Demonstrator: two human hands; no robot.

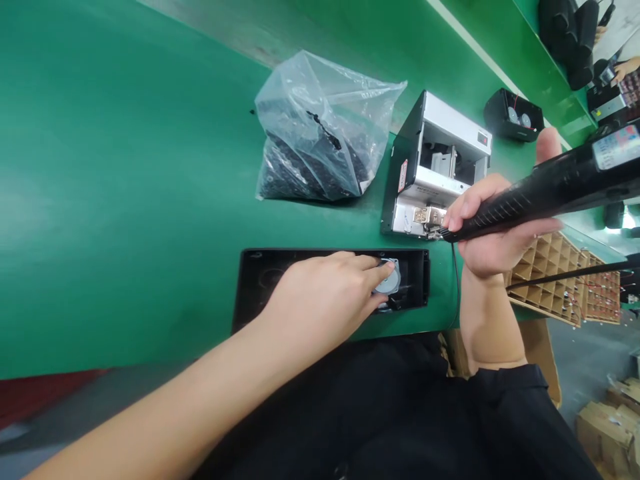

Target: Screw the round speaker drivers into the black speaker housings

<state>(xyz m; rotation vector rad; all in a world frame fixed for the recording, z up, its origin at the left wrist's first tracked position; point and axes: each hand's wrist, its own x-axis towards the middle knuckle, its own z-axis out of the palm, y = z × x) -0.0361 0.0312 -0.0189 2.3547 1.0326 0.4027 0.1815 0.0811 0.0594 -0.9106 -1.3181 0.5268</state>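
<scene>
My left hand (330, 290) reaches into a long black plastic housing (420, 293) on the green bench. Its fingers are curled down onto a round silver-grey speaker driver (389, 279) with a square frame, at the housing's right end. The palm hides the middle of the housing. My right hand (493, 247) is closed around a black electric screwdriver (530, 193), held slanting with its tip end toward the lower left. That tip is at the metal outlet of a screw feeder (453, 123); whether it touches a screw I cannot tell.
A clear plastic bag (330, 133) of small black parts lies behind the housing. Another black housing (514, 115) with two round drivers stands at the back right. Cardboard divider trays (550, 267) are at the right. Another person's hand (626, 69) shows at the far right.
</scene>
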